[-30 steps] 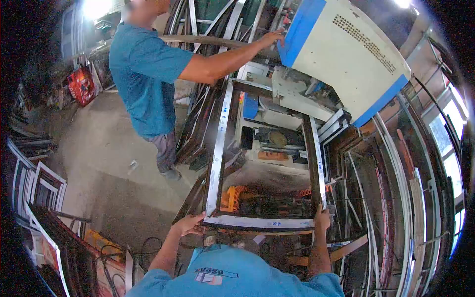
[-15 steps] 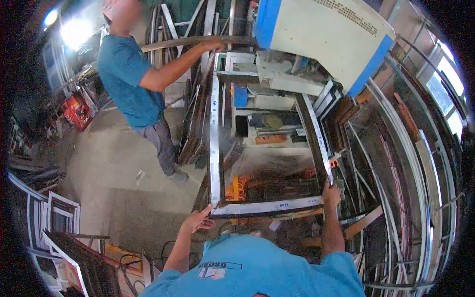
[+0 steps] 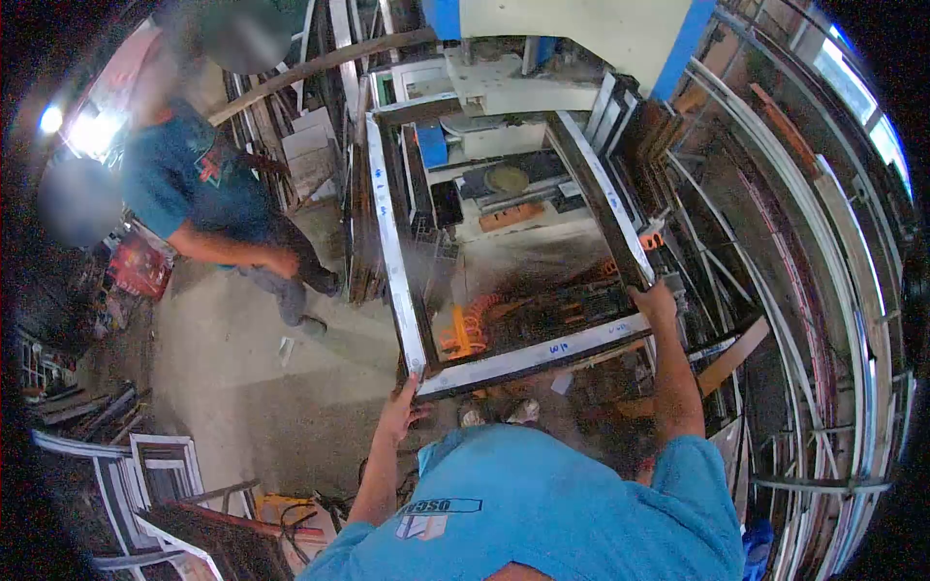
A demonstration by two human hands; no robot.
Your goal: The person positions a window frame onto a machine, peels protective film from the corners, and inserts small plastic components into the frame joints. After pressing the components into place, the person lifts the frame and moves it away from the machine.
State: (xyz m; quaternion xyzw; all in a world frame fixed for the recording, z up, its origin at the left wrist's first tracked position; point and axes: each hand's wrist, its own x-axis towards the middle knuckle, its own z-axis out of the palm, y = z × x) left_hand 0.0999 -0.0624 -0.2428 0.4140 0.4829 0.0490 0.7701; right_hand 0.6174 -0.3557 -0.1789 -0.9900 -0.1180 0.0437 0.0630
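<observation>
I hold a large rectangular window frame [image 3: 392,252], dark with silver-white faces, out in front of me. My left hand [image 3: 399,412] grips its near left corner from below. My right hand [image 3: 656,300] grips the right rail near the near right corner. Through the frame I see a white machine table [image 3: 513,208] and an orange coiled hose [image 3: 470,329]. The frame's far end [image 3: 455,105] rests near the machine.
A co-worker in a blue shirt [image 3: 189,184] stands at the left on the concrete floor [image 3: 223,387], hand off the frame. A blue and cream machine housing [image 3: 572,24] hangs overhead. Stacked frames [image 3: 155,474] lie at lower left; profiles and racks [image 3: 804,271] fill the right.
The co-worker has let go of the frame's far end and stepped back left. The frame has swung and tilted to the left, and my hands have stayed on its near corners.
</observation>
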